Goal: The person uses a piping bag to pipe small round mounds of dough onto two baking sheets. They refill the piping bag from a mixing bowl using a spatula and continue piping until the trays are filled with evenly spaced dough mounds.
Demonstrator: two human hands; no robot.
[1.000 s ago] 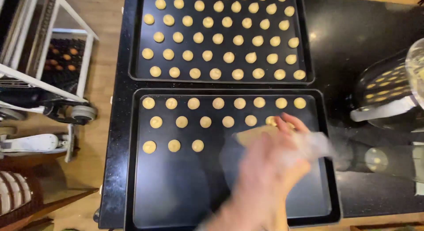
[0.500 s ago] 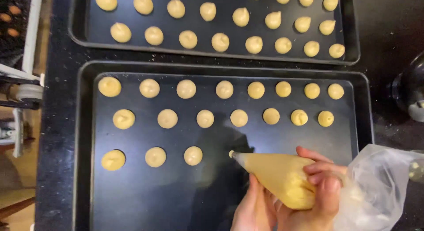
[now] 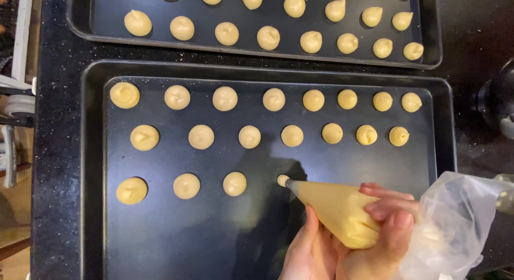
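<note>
A clear piping bag (image 3: pixel 342 210) full of pale yellow batter lies across the near dark baking tray (image 3: pixel 93 151). My right hand (image 3: pixel 388 226) squeezes the bag's body, its loose plastic top (image 3: pixel 455 226) bunched behind. My left hand (image 3: pixel 308 253) steadies the bag from below. The tip touches a small fresh dab of batter (image 3: pixel 282 180), fourth in the tray's third row. Two full rows of round batter mounds (image 3: pixel 249 136) sit above it, with three finished mounds (image 3: pixel 234 183) to the left of the tip.
A second dark tray (image 3: pixel 80 23) behind is covered with several rows of mounds. Both trays rest on a black speckled counter (image 3: pixel 53 151). A dark rounded appliance (image 3: pixel 498 100) stands at the right edge, and a white rack (image 3: pixel 16 98) at the left.
The view has moved closer to the near tray. The piping bag's tip has come down to the tray and a small new dab of batter has appeared under it.
</note>
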